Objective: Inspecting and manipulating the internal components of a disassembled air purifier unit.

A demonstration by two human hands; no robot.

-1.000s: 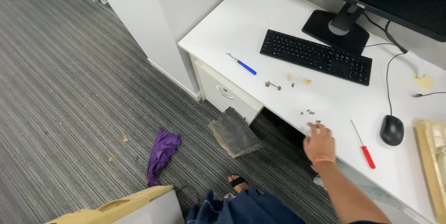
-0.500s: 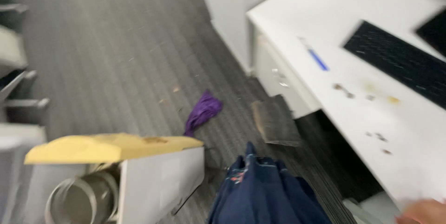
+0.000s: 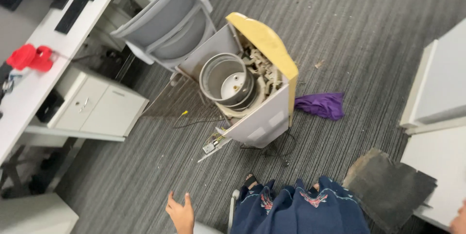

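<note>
My left hand (image 3: 180, 212) shows at the bottom edge, fingers apart and holding nothing, above the grey striped carpet. Only a sliver of my right hand (image 3: 459, 222) shows in the bottom right corner, too little to tell its state. Ahead of me on the floor lies an opened small white appliance (image 3: 257, 122) with a yellowed panel (image 3: 264, 44) and a bare metal drum (image 3: 225, 78). Loose wires (image 3: 194, 120) trail from its lower left side. My dark blue garment (image 3: 298, 207) fills the bottom middle.
A purple cloth (image 3: 320, 104) lies right of the appliance. A dark square mat (image 3: 391, 190) lies at the lower right beside white furniture (image 3: 437, 93). A grey chair (image 3: 165, 20) stands behind the appliance. Along the left runs a white desk (image 3: 29, 93) with a drawer unit (image 3: 97, 105) and a red object (image 3: 29, 57).
The view has swung away from the desk with the keyboard and screwdrivers to the floor and the opened appliance. My right hand has left the desk top; my left hand has come into view.
</note>
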